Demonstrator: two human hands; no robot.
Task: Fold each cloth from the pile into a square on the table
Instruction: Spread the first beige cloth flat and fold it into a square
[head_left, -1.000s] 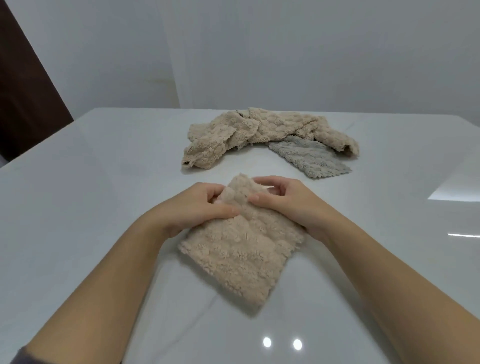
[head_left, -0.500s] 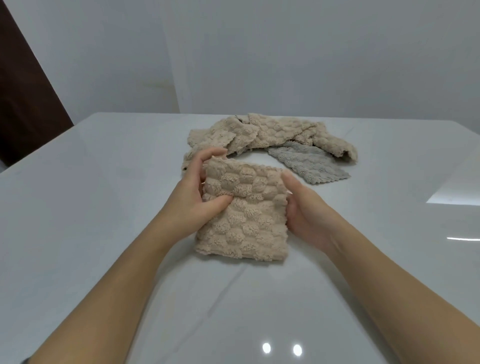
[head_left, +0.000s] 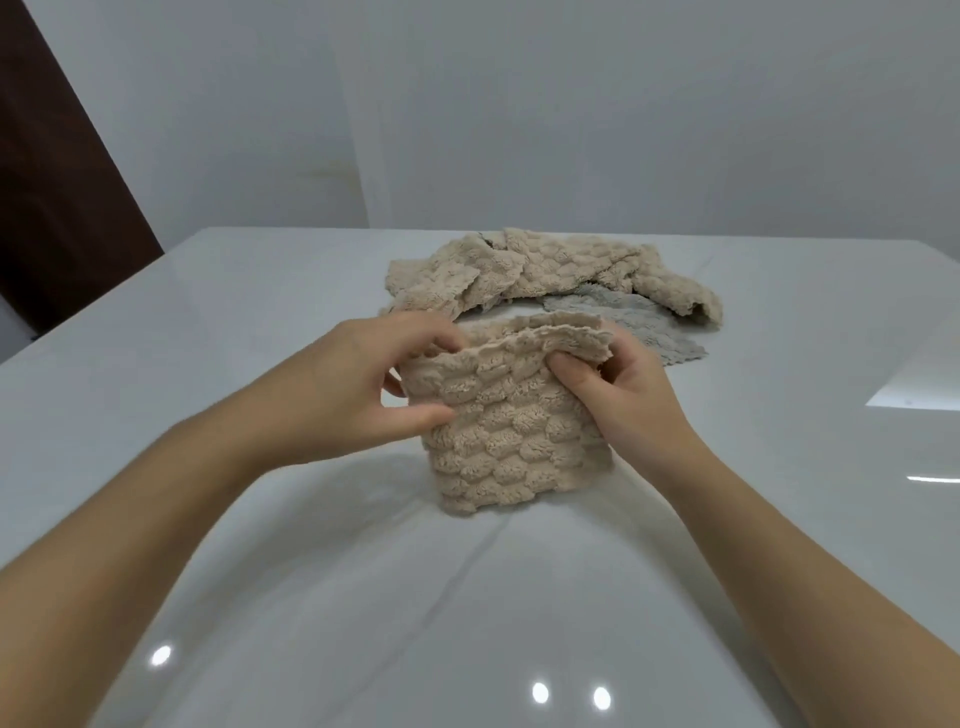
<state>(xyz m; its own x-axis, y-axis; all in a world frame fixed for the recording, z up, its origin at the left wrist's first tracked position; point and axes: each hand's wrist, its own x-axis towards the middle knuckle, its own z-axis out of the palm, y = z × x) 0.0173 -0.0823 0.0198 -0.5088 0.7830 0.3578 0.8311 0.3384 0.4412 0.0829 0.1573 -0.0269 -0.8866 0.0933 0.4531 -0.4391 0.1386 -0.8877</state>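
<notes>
I see the beige cloth (head_left: 509, 436) folded smaller vs 1 s ago, now stood on edge on the counter (head_left: 260, 322), just in front of the pile (head_left: 561, 270). Left hand (head_left: 363, 384) + right hand (head_left: 623, 395) both pinch its top corners. Prob squaring layers; rest of pile not done.

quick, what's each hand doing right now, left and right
Left hand: grips the left edge of the folded beige cloth.
Right hand: pinches that cloth's top right corner.

The folded cloth (head_left: 511, 436) before the pile (head_left: 545, 270).
It stands on the table (head_left: 260, 312) between left hand (head_left: 358, 384) and right hand (head_left: 623, 395) (each gripping an upper corner); the pile lies behind.
</notes>
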